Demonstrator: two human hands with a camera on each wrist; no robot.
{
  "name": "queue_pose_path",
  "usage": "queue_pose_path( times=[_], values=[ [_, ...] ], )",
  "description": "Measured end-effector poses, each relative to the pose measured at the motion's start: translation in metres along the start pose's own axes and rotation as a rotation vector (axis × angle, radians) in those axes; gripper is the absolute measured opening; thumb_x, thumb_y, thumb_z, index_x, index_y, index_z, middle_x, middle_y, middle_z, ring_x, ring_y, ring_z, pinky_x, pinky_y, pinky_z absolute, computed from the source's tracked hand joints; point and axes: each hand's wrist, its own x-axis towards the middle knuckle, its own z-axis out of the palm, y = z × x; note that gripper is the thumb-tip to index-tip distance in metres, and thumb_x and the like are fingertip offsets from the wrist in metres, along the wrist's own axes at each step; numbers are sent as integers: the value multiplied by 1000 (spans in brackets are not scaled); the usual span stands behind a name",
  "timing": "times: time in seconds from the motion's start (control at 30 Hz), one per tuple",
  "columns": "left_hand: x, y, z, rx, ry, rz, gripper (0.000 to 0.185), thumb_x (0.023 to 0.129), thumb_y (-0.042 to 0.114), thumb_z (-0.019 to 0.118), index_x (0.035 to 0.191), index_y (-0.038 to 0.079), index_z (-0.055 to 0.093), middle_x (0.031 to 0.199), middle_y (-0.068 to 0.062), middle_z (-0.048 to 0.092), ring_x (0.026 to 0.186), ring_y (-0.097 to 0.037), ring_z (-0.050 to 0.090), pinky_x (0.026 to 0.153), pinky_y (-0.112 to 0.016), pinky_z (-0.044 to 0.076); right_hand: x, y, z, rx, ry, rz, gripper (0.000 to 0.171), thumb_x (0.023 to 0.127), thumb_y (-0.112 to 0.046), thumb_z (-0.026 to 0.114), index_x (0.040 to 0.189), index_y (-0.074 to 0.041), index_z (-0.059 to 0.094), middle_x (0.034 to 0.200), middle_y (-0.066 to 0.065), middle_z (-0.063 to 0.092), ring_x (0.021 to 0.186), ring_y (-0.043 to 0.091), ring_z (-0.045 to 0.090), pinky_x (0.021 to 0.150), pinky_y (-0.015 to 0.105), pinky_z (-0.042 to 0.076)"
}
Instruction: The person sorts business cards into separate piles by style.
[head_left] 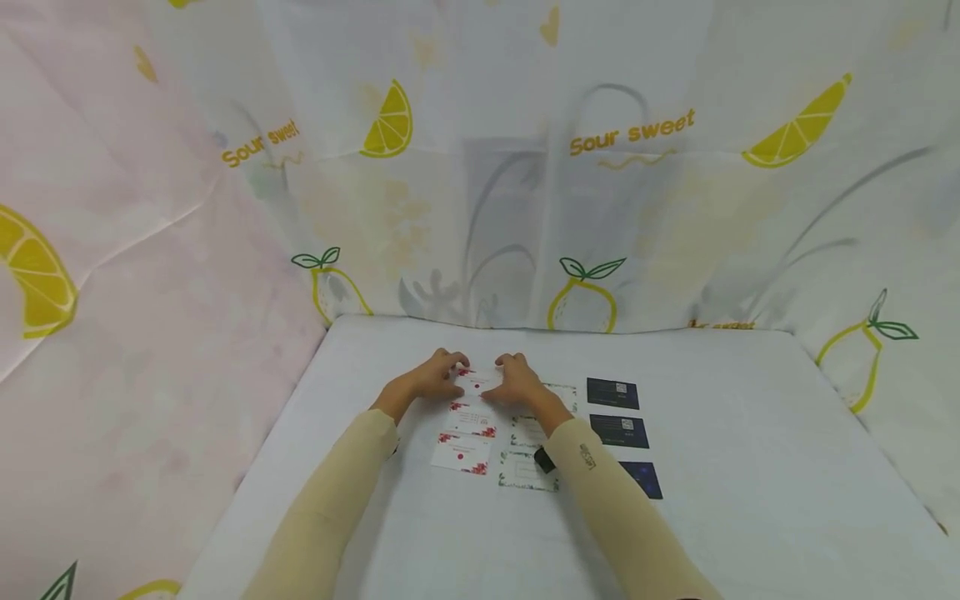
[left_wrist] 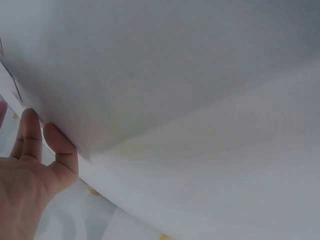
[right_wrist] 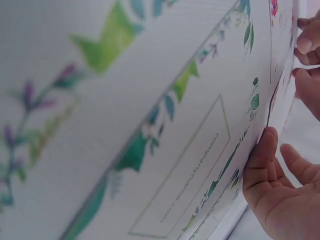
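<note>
While between both hands (head_left: 437, 377) (head_left: 519, 382), red-flowered card (head_left: 477, 384)

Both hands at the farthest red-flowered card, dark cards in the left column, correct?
No: the head view shows the dark cards in the right column. The left hand and right hand are indeed at the farthest red-flowered card.

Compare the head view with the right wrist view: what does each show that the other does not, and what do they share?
Only the head view shows the dark cards, cream sleeves and lemon-slice prints. Only the right wrist view shows purple sprigs distinctly. Both show the left hand, the right hand, leafy cards and a red-flowered card.
</note>
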Motion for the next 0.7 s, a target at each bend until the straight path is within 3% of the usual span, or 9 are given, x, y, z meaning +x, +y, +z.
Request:
queue_pose_path(
  times=[0.2,0.43,0.57,0.7],
  values=[
    [-4,0,2,43,24,45,60,87,28,76,139,16,47,132,-19,44,114,-30,53,101,-49,44,-4,1,-1,27,-1,-28,73,84,-30,80,142,-7,41,144,19,39,124,34,52,108,47,41],
    [-7,-2,4,51,81,45,61,87,33,77,137,12,51,138,-21,45,112,-30,57,98,-45,48,-15,1,-12,-35,-53,-96,77,83,-29,81,144,-10,38,132,15,49,107,25,56,100,44,45],
    [-13,1,1,54,75,76,70,81,38,81,139,13,50,141,-19,45,122,-32,54,104,-48,45,-25,-1,-15,-53,-42,-125,73,82,-26,82,141,-8,43,134,14,50,112,26,57,99,43,47],
    [-23,6,-8,43,57,137,75,78,37,84,140,11,49,139,-18,48,119,-33,55,102,-48,46,-32,-4,-18,-46,-13,-141,67,81,-24,82,137,-8,48,135,14,51,114,28,59,99,43,48]
  ],
)
